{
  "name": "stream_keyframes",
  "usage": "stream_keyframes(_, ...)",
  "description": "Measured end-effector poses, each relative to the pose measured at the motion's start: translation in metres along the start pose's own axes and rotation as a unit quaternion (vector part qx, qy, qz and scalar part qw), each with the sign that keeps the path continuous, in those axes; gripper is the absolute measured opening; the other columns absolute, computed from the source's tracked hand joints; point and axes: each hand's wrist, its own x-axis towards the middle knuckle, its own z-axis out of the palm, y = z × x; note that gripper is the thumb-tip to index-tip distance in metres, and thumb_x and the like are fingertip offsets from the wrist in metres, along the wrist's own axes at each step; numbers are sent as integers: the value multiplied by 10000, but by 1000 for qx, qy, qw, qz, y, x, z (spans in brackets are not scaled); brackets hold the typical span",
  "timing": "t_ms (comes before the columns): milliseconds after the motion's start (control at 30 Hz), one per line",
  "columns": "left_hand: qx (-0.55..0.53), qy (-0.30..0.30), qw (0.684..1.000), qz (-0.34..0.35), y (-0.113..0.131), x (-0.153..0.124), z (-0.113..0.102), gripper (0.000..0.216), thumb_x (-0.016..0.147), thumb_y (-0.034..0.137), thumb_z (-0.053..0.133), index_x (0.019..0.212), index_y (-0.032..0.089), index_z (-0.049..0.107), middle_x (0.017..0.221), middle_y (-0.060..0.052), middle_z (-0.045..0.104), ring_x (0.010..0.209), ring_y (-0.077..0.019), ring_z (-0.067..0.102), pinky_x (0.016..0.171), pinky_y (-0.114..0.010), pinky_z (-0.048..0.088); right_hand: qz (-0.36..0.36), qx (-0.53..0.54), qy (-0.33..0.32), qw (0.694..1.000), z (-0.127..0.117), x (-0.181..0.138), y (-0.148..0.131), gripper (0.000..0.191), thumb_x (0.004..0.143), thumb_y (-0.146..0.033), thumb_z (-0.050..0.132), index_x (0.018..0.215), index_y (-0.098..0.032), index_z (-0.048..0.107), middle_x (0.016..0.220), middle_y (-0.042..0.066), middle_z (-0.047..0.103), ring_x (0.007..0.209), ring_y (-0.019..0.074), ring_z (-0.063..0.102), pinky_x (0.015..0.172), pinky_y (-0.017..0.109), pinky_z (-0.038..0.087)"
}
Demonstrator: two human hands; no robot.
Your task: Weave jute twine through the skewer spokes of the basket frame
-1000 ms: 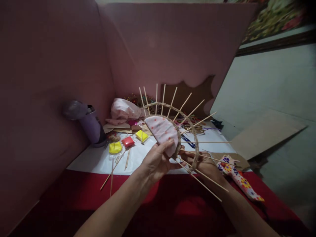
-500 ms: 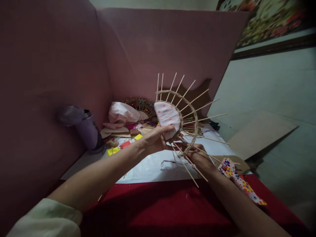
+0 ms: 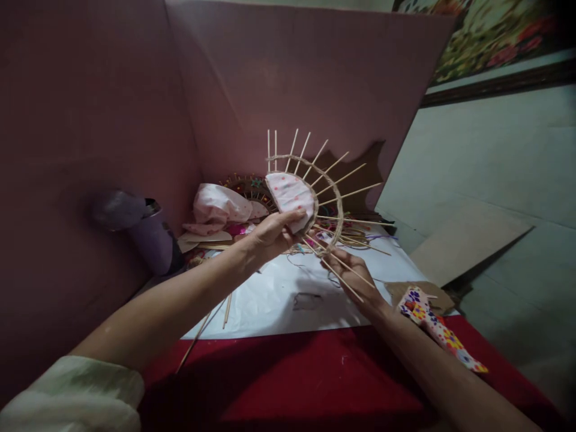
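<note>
Both hands hold up a fan-shaped craft piece [image 3: 310, 198] above the white sheet. It has a pink dotted fabric half-disc [image 3: 290, 195], a twine-wrapped arc [image 3: 335, 207] and several thin wooden sticks [image 3: 348, 195] radiating outward. My left hand [image 3: 272, 234] is closed on the lower edge of the fabric half-disc, thumb on top. My right hand [image 3: 351, 279] is below and to the right, fingers curled around the lower sticks and the end of the twine arc.
A white sheet [image 3: 288, 300] covers a red cloth [image 3: 315, 378]. A purple bottle [image 3: 148, 237] stands at the left by the pink board wall [image 3: 90, 120]. Pink cloth [image 3: 218, 207], another decorated fan piece [image 3: 249, 187] and loose sticks [image 3: 216, 318] lie behind. A flowered fabric strip [image 3: 438, 330] lies right.
Both hands have carried the craft piece up and away from me, toward the back wall. My left arm is stretched out further, and the yellow and red packets are now hidden behind it.
</note>
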Motion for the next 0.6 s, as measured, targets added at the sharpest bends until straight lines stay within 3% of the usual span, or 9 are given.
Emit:
stream_keyframes(67, -5, 12, 1000, 12, 5, 4, -5, 119, 721, 20, 566, 781, 90, 641, 703, -55, 692, 633, -125, 635, 651, -244, 522, -74, -146, 43, 986, -5, -21, 0, 321, 797, -323, 534, 1060, -162, 624, 1081, 118, 575, 1024, 255, 517, 860, 417, 429)
stream_keyframes(133, -9, 21, 1000, 22, 11, 5, -9, 119, 735, 24, 546, 765, 96, 635, 683, -50, 689, 635, -133, 638, 656, -255, 527, -135, -255, 79, 954, -2, -44, -9, 340, 821, -235, 504, 1146, -158, 567, 1173, 141, 523, 1151, 279, 430, 952, 470, 363)
stream_keyframes(167, -9, 24, 999, 26, 14, 5, -11, 119, 740, 29, 542, 767, 99, 633, 678, -49, 688, 637, -140, 641, 653, -263, 530, -171, -273, 43, 946, 2, -54, -17, 305, 830, -187, 482, 1119, -171, 578, 1133, 129, 546, 1141, 265, 436, 960, 464, 360)
stream_keyframes(233, -9, 29, 999, 33, 19, 5, -12, 118, 743, 35, 541, 787, 96, 632, 683, -56, 690, 651, -159, 647, 644, -278, 536, -221, -256, -107, 935, 21, -65, -37, 250, 832, -148, 478, 1042, -200, 603, 1106, 94, 568, 1071, 222, 482, 930, 409, 401)
stream_keyframes(333, -4, 37, 999, 39, 25, 5, -10, 122, 737, 34, 550, 814, 91, 626, 693, -66, 690, 674, -174, 653, 638, -283, 540, -262, -242, -252, 899, 67, -58, -62, 230, 826, -259, 531, 1041, -206, 594, 1205, 91, 518, 1072, 228, 481, 890, 372, 435)
stream_keyframes(433, 1, 49, 998, 50, 31, 3, -4, 132, 726, 29, 557, 823, 98, 614, 700, -60, 690, 678, -175, 653, 662, -298, 545, -319, -255, -304, 861, 120, -37, -71, 227, 804, -333, 556, 1004, -240, 608, 1271, 85, 443, 1086, 255, 464, 830, 373, 461)
stream_keyframes(533, 3, 56, 997, 56, 39, -2, 1, 111, 744, 41, 541, 816, 96, 606, 672, -49, 681, 666, -171, 652, 703, -319, 544, -369, -277, -322, 827, 162, -24, -67, 252, 823, -306, 528, 1034, -181, 583, 1100, 87, 538, 982, 233, 496, 755, 345, 483)
stream_keyframes(600, 6, 60, 996, 63, 46, -8, 2, 113, 757, 46, 532, 826, 95, 606, 642, -41, 671, 664, -166, 650, 726, -326, 539, -412, -290, -323, 801, 175, -22, -59, 189, 851, -222, 471, 969, -135, 590, 1001, 80, 570, 907, 204, 509, 737, 323, 481)
